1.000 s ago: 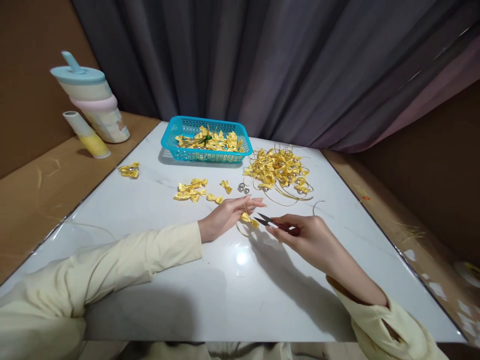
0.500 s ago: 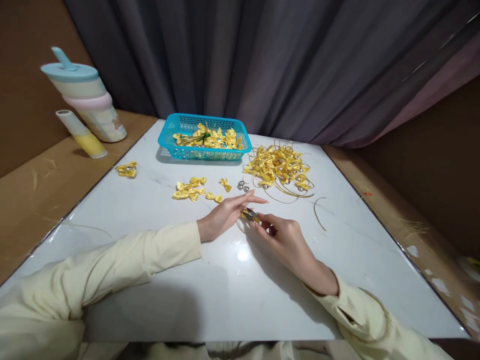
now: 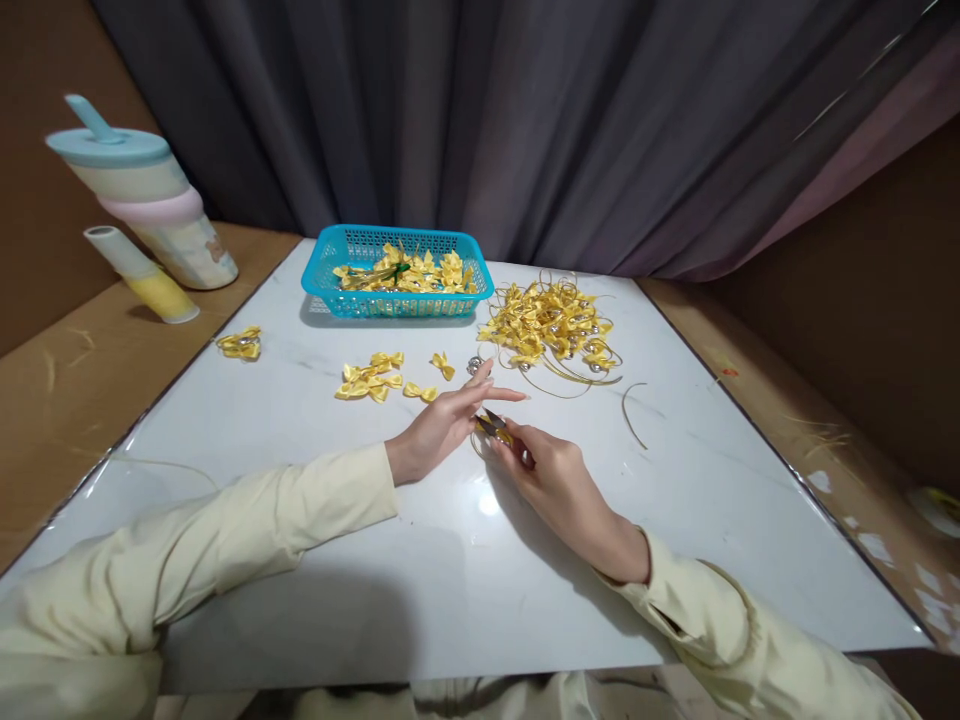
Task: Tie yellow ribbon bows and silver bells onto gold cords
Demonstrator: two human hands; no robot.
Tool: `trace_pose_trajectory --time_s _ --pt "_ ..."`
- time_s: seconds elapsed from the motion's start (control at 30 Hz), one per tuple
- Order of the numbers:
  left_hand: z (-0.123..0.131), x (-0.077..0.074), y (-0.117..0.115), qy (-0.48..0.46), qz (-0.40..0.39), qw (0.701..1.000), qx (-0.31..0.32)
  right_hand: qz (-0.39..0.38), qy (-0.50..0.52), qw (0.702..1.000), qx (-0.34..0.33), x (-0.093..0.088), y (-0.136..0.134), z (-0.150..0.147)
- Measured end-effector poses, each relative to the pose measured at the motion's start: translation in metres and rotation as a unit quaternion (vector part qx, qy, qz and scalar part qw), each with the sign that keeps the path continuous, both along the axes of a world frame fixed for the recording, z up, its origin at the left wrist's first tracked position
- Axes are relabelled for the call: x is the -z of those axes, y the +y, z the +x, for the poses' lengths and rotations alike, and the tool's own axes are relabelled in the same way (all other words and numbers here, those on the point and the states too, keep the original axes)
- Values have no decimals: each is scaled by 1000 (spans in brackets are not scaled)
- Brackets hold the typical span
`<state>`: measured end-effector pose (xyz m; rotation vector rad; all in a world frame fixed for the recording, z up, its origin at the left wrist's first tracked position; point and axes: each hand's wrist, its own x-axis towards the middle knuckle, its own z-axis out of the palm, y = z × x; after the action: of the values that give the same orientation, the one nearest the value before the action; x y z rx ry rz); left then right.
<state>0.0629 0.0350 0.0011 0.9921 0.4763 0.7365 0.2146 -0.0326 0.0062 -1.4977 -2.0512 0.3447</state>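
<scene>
Near the middle of the white table, my left hand (image 3: pixel 442 425) is closed at the thumb side on a yellow ribbon bow (image 3: pixel 501 434). Its other fingers stretch out to the right, and they partly hide that grip. Thread snips (image 3: pixel 490 424) sit in my right hand (image 3: pixel 559 475), their dark blades parted and pointing at the left hand. The blades overlap the bow in view; whether they touch it I cannot tell. A thin gold cord (image 3: pixel 475 446) curves below the bow. Just beyond my left fingertips lie small silver bells (image 3: pixel 475 366), partly covered.
Loose yellow bows (image 3: pixel 367 380) lie left of my hands. Behind them stands a blue basket (image 3: pixel 397 307) of bows. A heap of bows with cords and bells (image 3: pixel 551 325) lies at the back right. A tumbler (image 3: pixel 161 205) and a yellow-white tube (image 3: pixel 146 280) stand left.
The snips' blades have spread wider apart. My left fingers have fanned out more, covering more of the silver bells. The whole view has shifted slightly.
</scene>
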Motion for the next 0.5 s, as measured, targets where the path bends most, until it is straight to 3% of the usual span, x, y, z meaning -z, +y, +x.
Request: trace_pose_trajectory --time_s 0.5 --pt "0 2 1 7 2 1000 6 11 -15 1000 -9 4 0 1"
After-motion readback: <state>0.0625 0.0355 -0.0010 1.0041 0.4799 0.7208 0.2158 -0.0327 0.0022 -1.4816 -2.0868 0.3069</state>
